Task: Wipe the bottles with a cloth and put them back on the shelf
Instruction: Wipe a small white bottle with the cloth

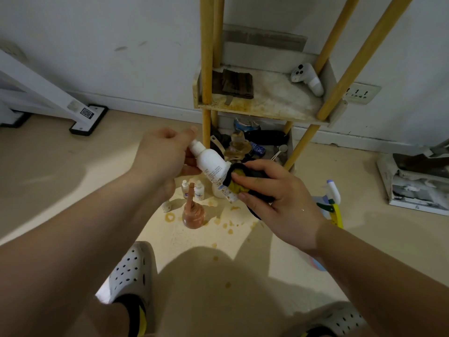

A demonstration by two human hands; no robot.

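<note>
My left hand [162, 154] grips the neck end of a white bottle [210, 161], which slants down to the right. My right hand [272, 190] holds a black and yellow cloth [239, 184] wrapped around the bottle's lower end. On the floor below stand an orange-brown bottle [193, 212] with a long neck and two small white dropper bottles [198, 190]. Another small bottle [166, 206] peeks out beside my left wrist. The wooden shelf [264, 110] stands against the wall ahead.
The stained shelf board carries a folded dark cloth [234, 83] and a white controller [307, 77]. Its bottom level is crowded with clutter [245, 142]. A spray bottle [332, 203] stands right of my hand. Orange stains [170, 217] mark the floor. A box [413, 183] lies at the far right.
</note>
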